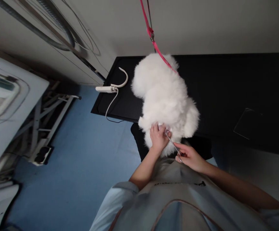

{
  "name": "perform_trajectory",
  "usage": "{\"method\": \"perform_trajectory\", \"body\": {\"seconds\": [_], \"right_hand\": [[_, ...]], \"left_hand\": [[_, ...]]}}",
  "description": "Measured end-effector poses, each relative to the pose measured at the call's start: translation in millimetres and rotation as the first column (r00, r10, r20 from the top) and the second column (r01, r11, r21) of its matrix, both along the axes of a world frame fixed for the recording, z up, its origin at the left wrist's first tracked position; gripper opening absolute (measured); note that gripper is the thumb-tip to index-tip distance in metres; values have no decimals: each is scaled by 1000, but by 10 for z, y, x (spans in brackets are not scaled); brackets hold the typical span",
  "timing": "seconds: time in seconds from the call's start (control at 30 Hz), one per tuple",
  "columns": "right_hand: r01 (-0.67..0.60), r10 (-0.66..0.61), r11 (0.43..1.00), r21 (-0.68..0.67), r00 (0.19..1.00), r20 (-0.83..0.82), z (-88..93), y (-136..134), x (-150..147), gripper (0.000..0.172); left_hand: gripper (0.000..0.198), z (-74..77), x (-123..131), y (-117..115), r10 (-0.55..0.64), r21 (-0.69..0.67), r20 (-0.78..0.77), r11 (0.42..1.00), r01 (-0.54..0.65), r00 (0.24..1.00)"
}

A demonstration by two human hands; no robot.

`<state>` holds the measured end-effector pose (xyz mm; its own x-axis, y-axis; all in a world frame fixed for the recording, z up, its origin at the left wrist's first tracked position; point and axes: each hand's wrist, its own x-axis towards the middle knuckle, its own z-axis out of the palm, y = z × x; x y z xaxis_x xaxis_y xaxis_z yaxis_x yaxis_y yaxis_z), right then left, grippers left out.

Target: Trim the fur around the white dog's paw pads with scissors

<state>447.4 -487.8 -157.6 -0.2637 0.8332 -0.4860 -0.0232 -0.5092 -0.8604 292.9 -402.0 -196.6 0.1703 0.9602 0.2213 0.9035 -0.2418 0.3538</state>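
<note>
A fluffy white dog (162, 93) is on the black grooming table, its near end at the table's front edge, close against my apron. My left hand (159, 137) is closed on fur and a pinkish flap that looks like the dog's ear (167, 130). In my right hand (190, 156) is a slim metal ring-handled tool, seemingly forceps (173, 145). The tip of the tool reaches the pinkish skin beside my left fingertips. Whether its jaws are parted is too small to make out.
A pink lead (160, 53) runs from above to the dog. On the black table (226, 86), at left, lies a white corded device with a curved arm (107, 89). Grey hoses (38, 33) hang at upper left; a metal frame (50, 122) stands on the blue floor.
</note>
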Motion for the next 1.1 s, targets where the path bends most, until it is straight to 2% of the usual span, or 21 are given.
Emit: {"method": "perform_trajectory", "body": {"seconds": [0.17, 0.37, 0.57, 0.77, 0.93, 1.1], "right_hand": [[69, -70, 997, 16, 995, 77, -26, 64, 19, 68], [-7, 7, 998, -62, 1000, -9, 18, 26, 42, 77], [64, -63, 995, -82, 998, 20, 80, 95, 71, 66], [-34, 28, 988, -153, 999, -41, 179, 45, 103, 69], [55, -64, 978, -200, 997, -38, 180, 80, 144, 59], [54, -80, 958, -283, 993, -82, 181, 220, 138, 52]], "left_hand": [[41, 3, 8, -15, -18, 6, -17, 1000, 18, 1000], [39, -40, 1, -15, -22, 36, -16, 999, 23, 1000], [41, -40, 7, -20, -28, 39, -17, 999, 29, 999], [38, -34, 10, -10, -11, 38, 1, 999, 11, 1000], [38, -35, 16, -18, -21, 44, -15, 999, 22, 1000], [41, -60, 17, -48, -48, 40, -47, 998, 50, 998]]}}
